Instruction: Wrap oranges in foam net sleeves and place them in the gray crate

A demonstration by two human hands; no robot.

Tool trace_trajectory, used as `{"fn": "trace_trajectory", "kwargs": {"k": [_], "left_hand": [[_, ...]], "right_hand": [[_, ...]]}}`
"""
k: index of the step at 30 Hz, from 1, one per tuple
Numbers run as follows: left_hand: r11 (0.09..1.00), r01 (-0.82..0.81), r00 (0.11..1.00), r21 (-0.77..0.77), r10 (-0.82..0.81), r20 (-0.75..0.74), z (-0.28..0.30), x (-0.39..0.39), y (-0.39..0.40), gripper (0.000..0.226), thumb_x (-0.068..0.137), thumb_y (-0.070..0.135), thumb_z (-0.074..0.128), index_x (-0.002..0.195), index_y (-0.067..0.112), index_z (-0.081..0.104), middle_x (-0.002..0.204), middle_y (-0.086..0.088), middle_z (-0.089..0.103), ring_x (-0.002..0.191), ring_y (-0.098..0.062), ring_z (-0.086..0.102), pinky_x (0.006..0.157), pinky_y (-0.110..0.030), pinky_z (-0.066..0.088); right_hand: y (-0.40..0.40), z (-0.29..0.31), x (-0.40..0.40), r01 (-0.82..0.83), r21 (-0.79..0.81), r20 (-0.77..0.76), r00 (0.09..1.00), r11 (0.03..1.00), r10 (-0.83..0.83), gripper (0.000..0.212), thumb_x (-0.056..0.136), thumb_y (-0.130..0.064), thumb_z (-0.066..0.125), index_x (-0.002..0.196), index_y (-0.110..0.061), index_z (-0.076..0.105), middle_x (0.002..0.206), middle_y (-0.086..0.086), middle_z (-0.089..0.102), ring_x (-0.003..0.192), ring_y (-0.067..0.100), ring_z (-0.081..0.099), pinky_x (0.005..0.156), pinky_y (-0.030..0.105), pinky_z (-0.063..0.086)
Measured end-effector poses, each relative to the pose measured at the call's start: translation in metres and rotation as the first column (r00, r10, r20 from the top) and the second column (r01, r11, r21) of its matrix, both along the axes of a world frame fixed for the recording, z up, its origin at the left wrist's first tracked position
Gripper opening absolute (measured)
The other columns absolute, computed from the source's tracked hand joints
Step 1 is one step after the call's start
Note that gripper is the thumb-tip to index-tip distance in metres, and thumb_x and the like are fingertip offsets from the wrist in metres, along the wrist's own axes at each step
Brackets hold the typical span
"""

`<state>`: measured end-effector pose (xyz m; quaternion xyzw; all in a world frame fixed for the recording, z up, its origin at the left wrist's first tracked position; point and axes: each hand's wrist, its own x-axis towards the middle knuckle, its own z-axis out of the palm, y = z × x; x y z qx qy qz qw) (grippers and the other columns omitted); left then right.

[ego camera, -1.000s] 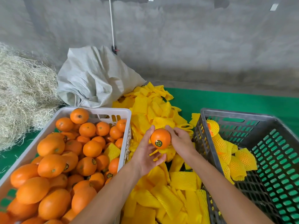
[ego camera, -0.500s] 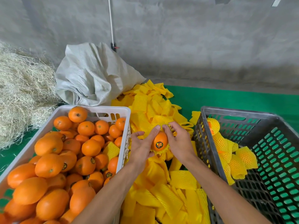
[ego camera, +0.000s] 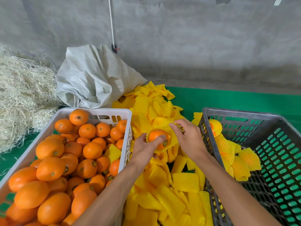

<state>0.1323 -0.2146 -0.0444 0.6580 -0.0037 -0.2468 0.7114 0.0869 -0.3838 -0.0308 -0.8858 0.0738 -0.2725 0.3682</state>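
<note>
My left hand (ego camera: 146, 150) grips an orange (ego camera: 156, 136) with a dark round sticker, held over the yellow heap between the two crates. A yellow foam net sleeve (ego camera: 172, 141) is partly pulled round the orange's right and lower side. My right hand (ego camera: 187, 139) pinches the sleeve's upper edge just right of the fruit. The gray crate (ego camera: 244, 115) stands at the right and holds several wrapped oranges (ego camera: 234, 159) along its left wall. A white crate (ego camera: 104, 111) at the left is heaped with bare oranges (ego camera: 88, 150).
A pile of flat yellow foam sleeves (ego camera: 162, 190) fills the gap between the crates and spreads back to a grey woven sack (ego camera: 94, 79). Dry straw (ego camera: 21, 95) lies at the far left. Green matting (ego camera: 236, 100) covers the floor before a concrete wall.
The orange has come down from chest height to just over the pile. It was bare a second ago; a sleeve now covers part of it. My right hand moved off the fruit onto the sleeve's edge.
</note>
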Motion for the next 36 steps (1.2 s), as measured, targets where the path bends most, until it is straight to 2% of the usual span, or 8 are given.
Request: {"fn": "trace_trajectory", "kwargs": {"k": [6, 11, 16, 20, 26, 30, 33, 36], "left_hand": [[0.976, 0.024, 0.966, 0.217, -0.078, 0.247, -0.006, -0.008, -0.003, 0.042, 0.076, 0.059, 0.083, 0.093, 0.044, 0.049, 0.098, 0.024, 0.057, 0.085, -0.002, 0.063, 0.057, -0.016, 0.052], [0.994, 0.019, 0.945, 0.111, -0.054, 0.323, -0.013, -0.009, 0.002, 0.053, 0.091, 0.048, 0.073, 0.136, 0.045, 0.045, 0.119, 0.012, 0.064, 0.090, 0.003, 0.067, 0.069, -0.025, 0.061], [0.941, -0.138, 0.979, -0.308, 0.083, -0.185, 0.002, -0.003, -0.005, 0.046, 0.106, 0.031, 0.056, 0.148, 0.016, 0.048, 0.150, -0.011, 0.050, 0.121, -0.024, 0.065, 0.092, -0.052, 0.060], [0.880, -0.119, 0.965, -0.459, -0.005, -0.260, 0.004, 0.001, -0.002, 0.064, 0.100, 0.021, 0.064, 0.156, 0.006, 0.037, 0.151, -0.015, 0.052, 0.127, -0.031, 0.063, 0.106, -0.054, 0.052], [0.970, -0.153, 0.984, -0.191, 0.132, -0.118, -0.005, 0.002, -0.001, 0.082, 0.077, 0.035, 0.089, 0.146, 0.031, 0.044, 0.130, -0.002, 0.066, 0.109, -0.024, 0.071, 0.085, -0.042, 0.064], [0.941, -0.306, 0.950, -0.142, 0.311, 0.016, -0.010, 0.006, 0.000, 0.075, 0.072, 0.047, 0.091, 0.134, 0.039, 0.048, 0.131, 0.005, 0.058, 0.107, -0.015, 0.068, 0.079, -0.040, 0.065], [0.947, -0.309, 0.948, -0.092, 0.315, 0.052, -0.014, 0.008, -0.002, 0.074, 0.079, 0.043, 0.087, 0.141, 0.032, 0.047, 0.141, 0.003, 0.055, 0.122, -0.019, 0.060, 0.099, -0.043, 0.057], [0.956, -0.292, 0.925, -0.021, 0.288, 0.247, -0.017, 0.007, 0.000, 0.064, 0.085, 0.023, 0.084, 0.138, 0.024, 0.050, 0.139, 0.003, 0.058, 0.122, -0.014, 0.059, 0.090, -0.022, 0.052]], "right_hand": [[0.015, 0.005, -0.004, -0.045, -0.211, 0.020, 0.999, 0.976, 0.050, 0.022, 0.099, -0.021, 0.067, 0.107, -0.001, 0.073, 0.096, 0.008, 0.061, 0.083, 0.022, 0.061, 0.071, 0.042, 0.053], [0.032, 0.008, -0.010, -0.081, -0.420, 0.029, 0.994, 0.904, 0.103, 0.028, 0.100, -0.040, 0.062, 0.111, -0.016, 0.072, 0.101, 0.000, 0.059, 0.074, 0.011, 0.059, 0.055, 0.038, 0.055], [0.027, 0.008, -0.011, -0.037, -0.396, -0.130, 0.991, 0.917, -0.016, 0.054, 0.098, -0.065, 0.050, 0.137, -0.029, 0.053, 0.124, -0.011, 0.049, 0.085, 0.004, 0.057, 0.063, 0.029, 0.055], [0.028, 0.004, -0.011, -0.114, -0.262, -0.256, 0.966, 0.958, 0.045, 0.054, 0.103, -0.054, 0.049, 0.149, -0.027, 0.049, 0.135, -0.006, 0.057, 0.106, 0.011, 0.064, 0.089, 0.037, 0.055], [0.029, 0.009, -0.009, -0.058, -0.295, -0.209, 0.978, 0.954, -0.005, 0.039, 0.106, -0.024, 0.052, 0.143, -0.013, 0.058, 0.134, 0.006, 0.065, 0.118, 0.025, 0.063, 0.098, 0.040, 0.051], [0.038, 0.012, -0.010, -0.038, -0.430, -0.022, 0.999, 0.902, 0.032, 0.026, 0.097, -0.014, 0.067, 0.122, -0.005, 0.072, 0.104, 0.010, 0.073, 0.089, 0.027, 0.071, 0.070, 0.042, 0.060], [0.044, 0.010, -0.012, -0.045, -0.419, -0.004, 0.999, 0.907, 0.048, 0.033, 0.101, -0.035, 0.063, 0.123, -0.012, 0.071, 0.104, 0.000, 0.073, 0.083, 0.015, 0.070, 0.064, 0.031, 0.059], [0.040, 0.010, -0.013, -0.006, -0.108, -0.160, 0.987, 0.994, -0.011, 0.061, 0.098, -0.068, 0.039, 0.136, -0.026, 0.060, 0.111, -0.014, 0.068, 0.086, 0.001, 0.066, 0.073, 0.025, 0.055]]}}
